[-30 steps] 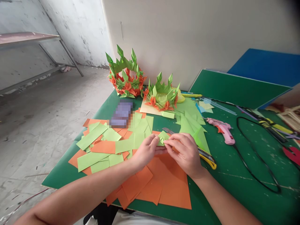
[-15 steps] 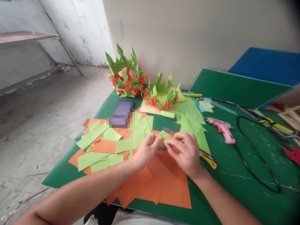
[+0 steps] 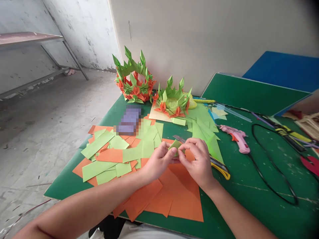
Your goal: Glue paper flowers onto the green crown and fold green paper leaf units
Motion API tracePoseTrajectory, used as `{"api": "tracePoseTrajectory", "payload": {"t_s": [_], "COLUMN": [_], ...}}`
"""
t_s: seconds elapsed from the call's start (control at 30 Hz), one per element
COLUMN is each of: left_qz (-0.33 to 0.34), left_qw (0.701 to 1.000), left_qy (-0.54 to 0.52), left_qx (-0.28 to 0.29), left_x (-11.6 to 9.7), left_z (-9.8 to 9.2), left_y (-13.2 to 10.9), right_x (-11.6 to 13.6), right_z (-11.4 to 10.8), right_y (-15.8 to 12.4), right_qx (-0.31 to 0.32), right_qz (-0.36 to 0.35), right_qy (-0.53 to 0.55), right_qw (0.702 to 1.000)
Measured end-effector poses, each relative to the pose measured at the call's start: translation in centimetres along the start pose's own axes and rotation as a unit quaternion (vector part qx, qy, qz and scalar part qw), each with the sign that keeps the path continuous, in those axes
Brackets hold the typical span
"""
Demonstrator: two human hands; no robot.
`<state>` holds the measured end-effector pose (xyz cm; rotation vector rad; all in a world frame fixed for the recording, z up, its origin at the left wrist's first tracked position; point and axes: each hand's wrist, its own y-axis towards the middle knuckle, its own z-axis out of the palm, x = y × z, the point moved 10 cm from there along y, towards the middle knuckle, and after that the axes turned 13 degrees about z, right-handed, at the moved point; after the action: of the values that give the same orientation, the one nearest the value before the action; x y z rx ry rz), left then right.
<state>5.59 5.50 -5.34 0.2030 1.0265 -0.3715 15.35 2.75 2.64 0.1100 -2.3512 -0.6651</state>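
Observation:
Between my two hands is a small folded piece of green paper (image 3: 175,144). My left hand (image 3: 161,158) grips it from the left, the thumb pressed on top. On the other side, the fingertips of my right hand (image 3: 196,157) pinch its right edge. Both hands are above a stack of orange paper sheets (image 3: 183,196). A utility knife (image 3: 218,163) with a yellow handle lies partly hidden behind my right hand, its blade (image 3: 178,138) showing past the green paper. Loose green paper strips (image 3: 98,144) are spread to the left.
Two green-and-orange folded paper crowns (image 3: 134,88) (image 3: 171,103) stand at the back of the green table (image 3: 251,212). To the right lie a pink glue gun (image 3: 236,137) with a looping black cord, pliers (image 3: 290,134) and a red tool (image 3: 310,165). A blurred-out phone-like object (image 3: 129,120) lies at left.
Both hands have shifted slightly, and the green paper is now tilted more upright between my fingers. My right fingertips have moved a little to the right. The other things are unmoved.

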Motion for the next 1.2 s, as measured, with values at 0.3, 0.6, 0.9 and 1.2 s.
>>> {"api": "tracePoseTrajectory", "payload": {"t_s": [0.3, 0.6, 0.9, 1.2], "left_qz": [0.023, 0.07, 0.101, 0.205], "left_qw": [0.999, 0.981, 0.973, 0.937], "left_qy": [0.013, 0.172, 0.199, 0.28], "left_qx": [0.029, 0.059, 0.052, 0.032], "left_x": [-0.1, -0.7, -2.3, -4.8], "left_z": [0.3, -0.7, -0.9, -1.1], "left_y": [0.3, 0.2, 1.0, 1.1], "right_x": [-0.7, -2.4, -1.4, -1.3], "right_z": [-0.1, 1.9, 0.5, 1.8], "right_y": [-0.1, 0.1, 0.2, -0.1], "right_qx": [0.002, 0.106, 0.078, 0.162], "right_qz": [-0.004, 0.079, 0.04, 0.043], "right_qy": [0.038, 0.157, 0.174, 0.213], "right_qw": [0.999, 0.979, 0.981, 0.963]}}
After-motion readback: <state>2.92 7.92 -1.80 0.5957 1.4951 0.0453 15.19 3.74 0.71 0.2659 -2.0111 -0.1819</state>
